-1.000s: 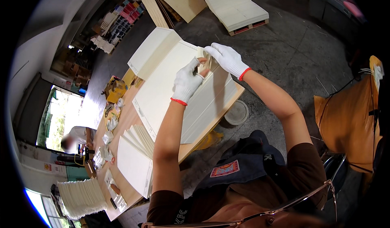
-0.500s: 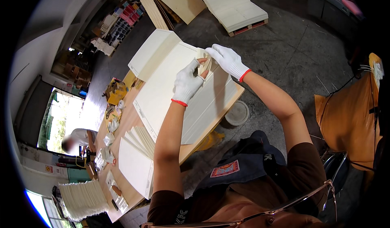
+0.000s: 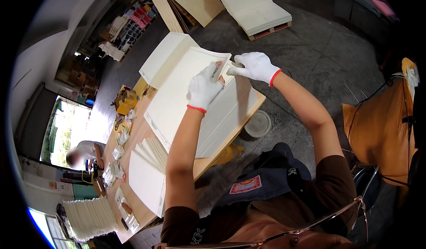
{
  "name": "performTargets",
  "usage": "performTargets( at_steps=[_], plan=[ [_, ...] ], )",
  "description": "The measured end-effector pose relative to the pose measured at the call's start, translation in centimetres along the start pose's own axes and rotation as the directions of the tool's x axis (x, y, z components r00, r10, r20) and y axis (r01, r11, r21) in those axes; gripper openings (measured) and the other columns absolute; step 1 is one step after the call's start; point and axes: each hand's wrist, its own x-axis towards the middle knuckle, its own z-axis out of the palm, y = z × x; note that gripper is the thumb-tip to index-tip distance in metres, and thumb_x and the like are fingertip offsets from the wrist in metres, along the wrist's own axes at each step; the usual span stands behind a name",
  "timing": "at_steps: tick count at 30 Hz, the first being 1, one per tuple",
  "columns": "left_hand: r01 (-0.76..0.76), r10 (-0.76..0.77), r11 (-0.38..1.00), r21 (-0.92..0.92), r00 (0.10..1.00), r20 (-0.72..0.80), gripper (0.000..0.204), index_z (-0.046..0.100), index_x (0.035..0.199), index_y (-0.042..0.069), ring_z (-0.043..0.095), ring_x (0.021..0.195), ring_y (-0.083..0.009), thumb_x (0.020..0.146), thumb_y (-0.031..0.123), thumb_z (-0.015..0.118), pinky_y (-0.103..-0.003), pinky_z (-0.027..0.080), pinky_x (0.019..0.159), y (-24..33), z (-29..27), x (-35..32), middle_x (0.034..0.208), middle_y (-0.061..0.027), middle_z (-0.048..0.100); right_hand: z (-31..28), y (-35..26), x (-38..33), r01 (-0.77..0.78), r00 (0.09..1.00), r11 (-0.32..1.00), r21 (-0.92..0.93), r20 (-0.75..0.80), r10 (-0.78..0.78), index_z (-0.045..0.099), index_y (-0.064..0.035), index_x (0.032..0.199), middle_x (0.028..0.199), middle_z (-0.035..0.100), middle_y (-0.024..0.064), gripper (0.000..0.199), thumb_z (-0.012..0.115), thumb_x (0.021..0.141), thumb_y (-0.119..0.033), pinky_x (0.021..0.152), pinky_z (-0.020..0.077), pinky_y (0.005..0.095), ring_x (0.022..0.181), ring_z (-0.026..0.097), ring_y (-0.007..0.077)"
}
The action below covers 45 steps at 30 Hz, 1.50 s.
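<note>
Both my hands wear white gloves with red cuffs. My left hand [image 3: 205, 88] pinches the lifted corner of a large cream paper sheet [image 3: 182, 94] that tops a stack on the wooden workbench [image 3: 213, 160]. My right hand [image 3: 254, 66] grips the same corner area from the right, its fingers pointing toward the left hand. The sheet's corner curls up between the two hands. A second cream stack [image 3: 166, 58] lies just beyond, at the bench's far end.
Fanned folded paper sections [image 3: 148, 173] lie nearer on the bench, with small tools and clutter [image 3: 122, 129] along its left edge. A round lid or bucket [image 3: 258, 124] sits on the grey floor. Pallets of boards [image 3: 253, 7] stand far off. Another person [image 3: 84, 153] is at left. An orange chair [image 3: 381, 129] stands at right.
My hands have shifted slightly while working the sheet's corner; the corner is lifted a little more. Nothing else moved.
</note>
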Motion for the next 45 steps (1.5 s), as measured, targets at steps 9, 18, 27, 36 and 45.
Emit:
performTargets(
  at_steps=[9, 18, 27, 36, 45],
  plan=[
    [0.101, -0.100, 0.995, -0.012, 0.993, 0.067, 0.044, 0.064, 0.128, 0.022, 0.070, 0.099, -0.0331, 0.085, 0.028, 0.067, -0.042, 0.055, 0.087, -0.8, 0.4, 2.3, 0.111, -0.0117, 0.073, 0.1, -0.2, 1.9, 0.306, 0.909, 0.952, -0.016, -0.291, -0.297, 0.067, -0.0136, 0.106, 0.083, 0.069, 0.0110, 0.050, 0.048, 0.098, -0.059, 0.075, 0.0527, 0.0463, 0.080, 0.068, 0.0335],
    [0.045, -0.015, 0.890, -0.454, 0.998, 0.068, 0.039, 0.066, 0.127, 0.013, 0.067, 0.117, -0.0283, 0.090, 0.023, 0.070, -0.037, 0.051, 0.098, -1.8, 0.3, -0.4, 0.120, -0.0147, 0.071, 1.8, -2.0, 1.8, -0.048, 0.972, 0.838, 0.544, -0.166, 0.163, 0.063, -0.0110, 0.113, 0.101, 0.070, 0.0193, 0.055, 0.038, 0.100, -0.059, 0.083, 0.0486, 0.0489, 0.099, 0.065, 0.0427],
    [0.009, 0.009, 0.860, -0.510, 0.999, 0.032, 0.039, 0.066, 0.128, 0.013, 0.067, 0.118, -0.0285, 0.090, 0.020, 0.071, -0.036, 0.051, 0.099, -1.8, 0.7, -0.4, 0.123, -0.0139, 0.070, 2.4, -2.0, 1.3, -0.045, 0.969, 0.867, 0.496, -0.191, 0.159, 0.060, -0.0116, 0.109, 0.100, 0.069, 0.0213, 0.051, 0.034, 0.103, -0.055, 0.081, 0.0487, 0.0510, 0.097, 0.064, 0.0440],
    [0.072, -0.050, 0.938, -0.339, 0.996, 0.072, 0.035, 0.067, 0.126, 0.023, 0.067, 0.082, -0.0246, 0.091, 0.024, 0.070, -0.036, 0.052, 0.077, -1.1, 0.1, -0.4, 0.091, -0.0129, 0.070, 3.0, -1.8, 1.6, -0.012, 0.961, 0.868, 0.496, -0.235, 0.147, 0.059, -0.0121, 0.108, 0.096, 0.069, 0.0209, 0.047, 0.035, 0.103, -0.053, 0.078, 0.0487, 0.0509, 0.093, 0.065, 0.0429],
    [0.021, -0.009, 0.944, -0.329, 0.999, 0.035, 0.036, 0.068, 0.125, 0.022, 0.065, 0.075, -0.0260, 0.090, 0.027, 0.072, -0.038, 0.051, 0.072, -1.4, 0.6, -0.3, 0.085, -0.0115, 0.068, 3.0, -1.8, 1.4, -0.017, 0.958, 0.864, 0.503, -0.240, 0.159, 0.059, -0.0120, 0.110, 0.097, 0.069, 0.0209, 0.048, 0.036, 0.103, -0.053, 0.079, 0.0485, 0.0509, 0.094, 0.065, 0.0431]
  ],
)
